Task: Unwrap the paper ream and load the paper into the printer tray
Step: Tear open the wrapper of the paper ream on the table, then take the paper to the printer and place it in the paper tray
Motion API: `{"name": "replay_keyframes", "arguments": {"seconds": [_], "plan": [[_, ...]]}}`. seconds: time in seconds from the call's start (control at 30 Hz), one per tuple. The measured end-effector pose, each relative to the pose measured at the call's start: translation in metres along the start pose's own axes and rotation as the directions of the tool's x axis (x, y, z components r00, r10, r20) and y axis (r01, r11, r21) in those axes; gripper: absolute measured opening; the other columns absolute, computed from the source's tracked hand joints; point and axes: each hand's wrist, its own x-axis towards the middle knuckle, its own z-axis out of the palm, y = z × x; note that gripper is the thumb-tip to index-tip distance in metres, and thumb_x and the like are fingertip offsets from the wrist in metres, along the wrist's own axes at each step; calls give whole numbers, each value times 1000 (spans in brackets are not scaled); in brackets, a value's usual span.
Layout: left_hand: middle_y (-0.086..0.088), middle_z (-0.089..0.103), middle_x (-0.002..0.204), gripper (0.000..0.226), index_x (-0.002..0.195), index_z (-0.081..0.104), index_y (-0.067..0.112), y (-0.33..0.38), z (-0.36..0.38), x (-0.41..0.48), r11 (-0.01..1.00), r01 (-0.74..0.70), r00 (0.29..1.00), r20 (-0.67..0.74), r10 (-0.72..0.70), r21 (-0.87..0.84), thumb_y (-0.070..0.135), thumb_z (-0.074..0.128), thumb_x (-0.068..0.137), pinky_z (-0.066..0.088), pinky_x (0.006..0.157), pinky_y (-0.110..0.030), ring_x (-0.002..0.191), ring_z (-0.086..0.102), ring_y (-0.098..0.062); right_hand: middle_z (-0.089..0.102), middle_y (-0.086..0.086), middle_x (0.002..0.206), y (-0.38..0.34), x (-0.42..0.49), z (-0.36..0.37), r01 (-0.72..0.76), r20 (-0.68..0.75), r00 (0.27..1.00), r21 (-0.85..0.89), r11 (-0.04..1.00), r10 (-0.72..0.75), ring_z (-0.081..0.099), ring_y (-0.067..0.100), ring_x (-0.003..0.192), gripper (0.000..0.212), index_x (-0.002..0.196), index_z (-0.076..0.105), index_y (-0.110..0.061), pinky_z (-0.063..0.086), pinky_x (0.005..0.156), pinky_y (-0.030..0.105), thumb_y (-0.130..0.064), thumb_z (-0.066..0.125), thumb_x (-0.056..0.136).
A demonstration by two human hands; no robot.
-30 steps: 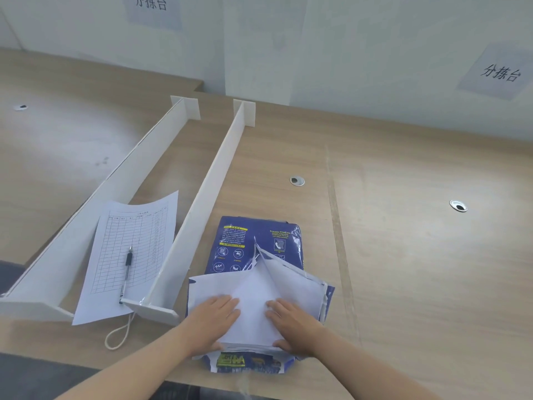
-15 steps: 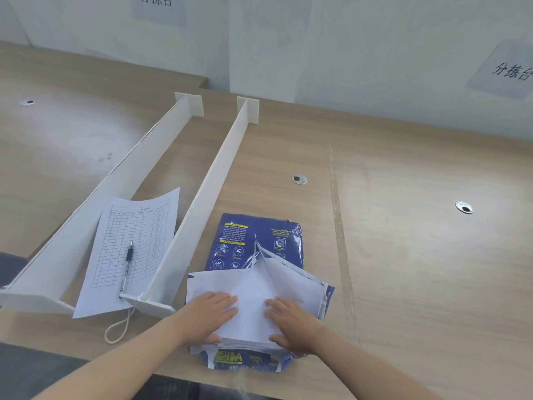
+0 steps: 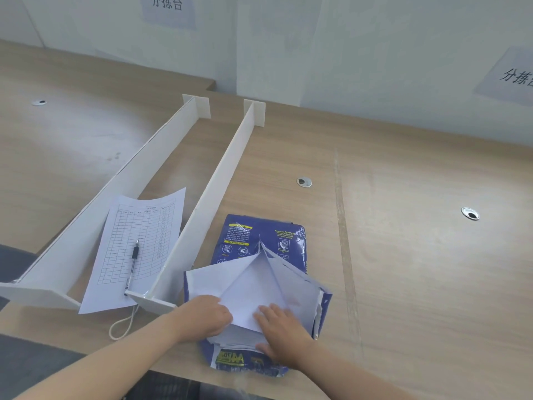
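Note:
A paper ream in a blue printed wrapper (image 3: 261, 235) lies on the wooden table near the front edge. Its near end is torn open, and the wrapper's white inner flaps (image 3: 253, 281) are folded back in a peak over the top. My left hand (image 3: 206, 316) curls over the left side of the exposed white sheets (image 3: 240, 337), fingers tucked at the flap's edge. My right hand (image 3: 281, 332) lies on the right side, fingers spread on the flap and thumb at the stack's near end. No printer or tray is in view.
Two long white divider boards (image 3: 213, 197) run from the front edge toward the wall, left of the ream. Between them lie a printed form (image 3: 138, 241) and a pen (image 3: 132, 264) with a cord. Cable grommets (image 3: 304, 182) are set in the table at right.
My left hand's fingers have curled in at the flap's edge, and both hands have slid slightly toward the ream's near end. The camera view shifted a little.

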Motion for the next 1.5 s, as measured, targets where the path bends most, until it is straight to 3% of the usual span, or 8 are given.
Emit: {"name": "replay_keyframes", "arguments": {"seconds": [0.2,0.4,0.53,0.7,0.9,1.03,1.2,1.5], "plan": [[12,67,66,17,74,59,27,4,-8,-11,923,87,987,-93,-130,-374,42,51,76,51,53,-18,59,64,-5,64,4,77,-8,0,12,-19,-91,996,-72,997,13,63,24,61,67,92,45,-12,28,40,24,-6,83,37],[38,64,74,22,75,57,36,12,-33,-23,344,190,810,-51,-585,-919,30,45,92,43,76,-6,86,58,11,58,-8,55,-9,-5,-4,-106,-85,991,-30,994,104,52,12,36,87,87,45,-23,3,39,20,-15,80,8],[-1,59,52,38,60,54,13,13,-41,-23,-32,256,627,191,-755,-966,12,39,95,50,63,-32,52,54,-17,58,-12,49,-8,-12,-26,-146,-143,980,-40,988,139,51,8,35,80,84,44,-28,-15,53,24,-12,75,12],[-18,57,61,37,61,45,8,1,-49,-24,-42,447,559,315,-767,-894,25,40,94,55,70,-45,60,56,-32,61,-15,53,-7,-18,-42,-157,-174,973,-20,987,151,56,6,40,83,90,46,-30,-7,40,21,-8,76,16],[-22,60,84,36,112,42,7,-5,-64,-32,-598,366,701,634,-326,-713,38,41,94,58,49,-31,57,67,-34,59,-14,51,-8,-29,-75,-141,-282,951,-37,989,125,53,2,38,70,96,45,-34,12,39,19,-10,62,32],[-22,56,86,16,96,55,-2,-12,-78,-35,-892,175,828,552,-95,-416,11,48,91,60,51,-49,68,64,-44,62,-13,57,-11,-41,-105,-198,-376,909,-12,980,179,56,9,43,64,96,45,-33,18,41,18,-4,52,40],[-20,70,60,20,85,63,1,-11,-101,-29,-918,80,873,472,-124,-388,0,44,90,54,58,-58,63,64,-41,64,0,107,-8,-54,-152,-105,-351,923,160,982,156,57,29,95,50,121,46,-34,41,67,34,-3,45,81],[-42,45,96,33,83,59,-15,-33,-159,-20,-973,107,904,428,9,-205,-14,27,89,55,39,-46,57,66,-51,70,9,85,0,-90,-224,-121,-400,876,360,925,270,57,30,77,47,109,59,-31,48,66,36,2,41,80]]}}
